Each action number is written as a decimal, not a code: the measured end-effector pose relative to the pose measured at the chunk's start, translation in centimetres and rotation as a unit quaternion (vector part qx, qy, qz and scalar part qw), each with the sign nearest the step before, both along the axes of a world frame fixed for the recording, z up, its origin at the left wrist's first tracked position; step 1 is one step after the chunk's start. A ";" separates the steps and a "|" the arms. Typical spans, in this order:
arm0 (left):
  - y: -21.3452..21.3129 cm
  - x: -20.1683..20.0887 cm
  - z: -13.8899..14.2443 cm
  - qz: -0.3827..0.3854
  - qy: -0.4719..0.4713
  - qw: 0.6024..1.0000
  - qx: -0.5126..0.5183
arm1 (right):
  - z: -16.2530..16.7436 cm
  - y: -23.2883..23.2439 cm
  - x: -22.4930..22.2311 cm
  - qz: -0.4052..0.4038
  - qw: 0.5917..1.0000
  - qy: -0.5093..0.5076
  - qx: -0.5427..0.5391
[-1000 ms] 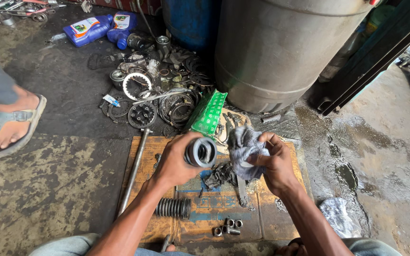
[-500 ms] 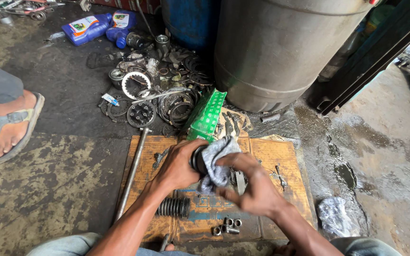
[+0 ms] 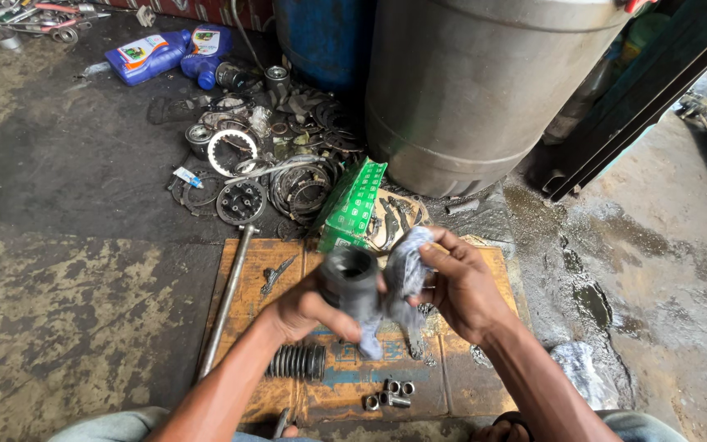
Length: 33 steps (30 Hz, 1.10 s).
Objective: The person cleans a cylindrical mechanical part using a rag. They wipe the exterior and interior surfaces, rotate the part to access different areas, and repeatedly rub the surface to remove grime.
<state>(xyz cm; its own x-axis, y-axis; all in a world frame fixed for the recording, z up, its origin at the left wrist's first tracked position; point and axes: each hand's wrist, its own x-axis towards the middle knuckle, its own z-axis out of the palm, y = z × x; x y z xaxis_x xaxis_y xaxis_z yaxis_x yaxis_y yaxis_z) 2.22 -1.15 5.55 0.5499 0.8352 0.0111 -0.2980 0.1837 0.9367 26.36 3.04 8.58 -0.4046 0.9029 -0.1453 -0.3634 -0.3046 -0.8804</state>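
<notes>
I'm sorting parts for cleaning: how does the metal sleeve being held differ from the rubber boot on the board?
The sleeve is smooth-walled grey metal; the boot is black and ribbed like a bellows. The sleeve is held off the board in the left hand, open end up toward the camera, while the boot lies on its side on the board, untouched. A rag in the right hand touches the sleeve, not the boot. Both are hollow, round parts.

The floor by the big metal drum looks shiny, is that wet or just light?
Head view: even daylight, no hard shadows; the floor right of the metal drum shows dark wet patches with pale glare. The left hand and right hand on the grey cloth look sharp, not blurred.
</notes>
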 end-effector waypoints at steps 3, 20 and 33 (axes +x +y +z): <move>-0.4 0.7 0.1 -0.027 0.043 0.999 -0.014 | 0.4 0.2 -0.4 -0.007 0.994 -0.058 0.088; 0.4 -1.0 1.3 0.080 0.037 0.996 -0.006 | 2.4 0.4 -0.5 -0.094 0.994 -0.023 -0.042; 0.8 -0.9 0.8 0.026 -0.091 0.993 -0.069 | 1.5 0.9 -2.0 -0.109 0.993 -0.001 -0.045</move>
